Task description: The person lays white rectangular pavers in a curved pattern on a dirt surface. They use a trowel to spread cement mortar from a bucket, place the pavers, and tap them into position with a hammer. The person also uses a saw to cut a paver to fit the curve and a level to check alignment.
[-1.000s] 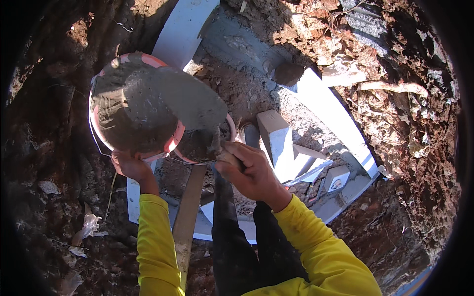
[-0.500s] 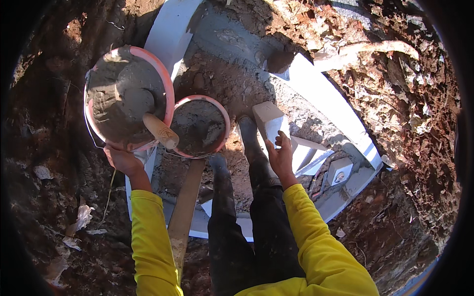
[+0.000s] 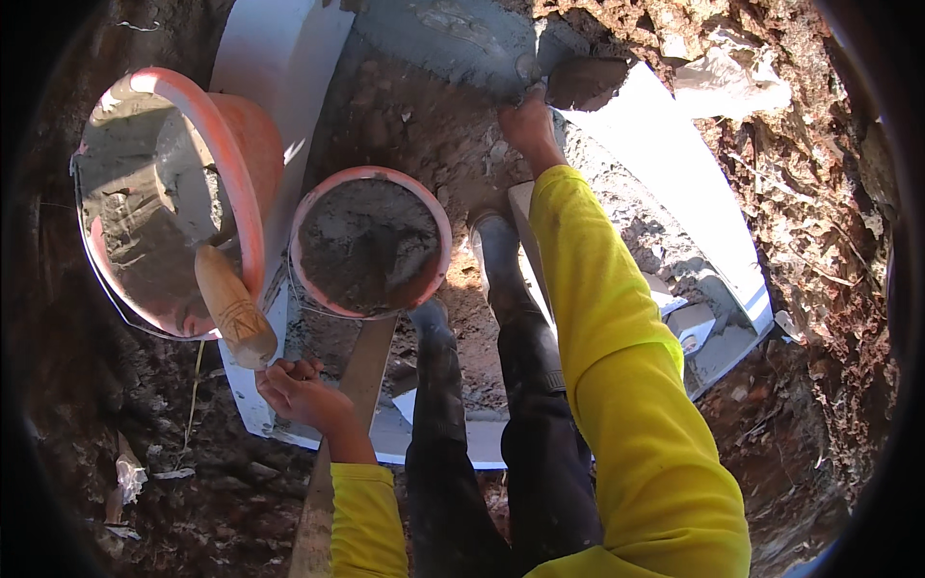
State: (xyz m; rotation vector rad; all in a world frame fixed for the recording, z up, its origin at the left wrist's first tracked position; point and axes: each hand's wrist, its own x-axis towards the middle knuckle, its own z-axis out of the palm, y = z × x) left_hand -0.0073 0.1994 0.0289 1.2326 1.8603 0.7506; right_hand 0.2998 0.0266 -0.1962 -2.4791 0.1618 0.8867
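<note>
My right hand (image 3: 528, 123) reaches far forward to a grey mortar layer (image 3: 462, 39) on top of the curved white block wall (image 3: 674, 164). Its fingertips sit beside a dark brown lump (image 3: 590, 81); I cannot see whether it grips anything. My left hand (image 3: 294, 390) is curled low at the left, just under the wooden handle of a trowel (image 3: 233, 310). The trowel leans in a large orange bucket (image 3: 241, 173) of grey mortar. A smaller orange bucket (image 3: 438, 231), also full of mortar, stands next to it.
I stand in a dug pit with red-brown earth walls (image 3: 829, 241) all round. My dark boots (image 3: 496, 252) are on the dirt floor inside the ring of white blocks. A wooden plank (image 3: 358, 380) lies under the small bucket. Broken white block pieces (image 3: 696, 326) lie at the right.
My right hand has left the white block by my feet and stretched forward to the mortar on the far wall. My view has tilted and come closer to the buckets. The left hand has slipped lower.
</note>
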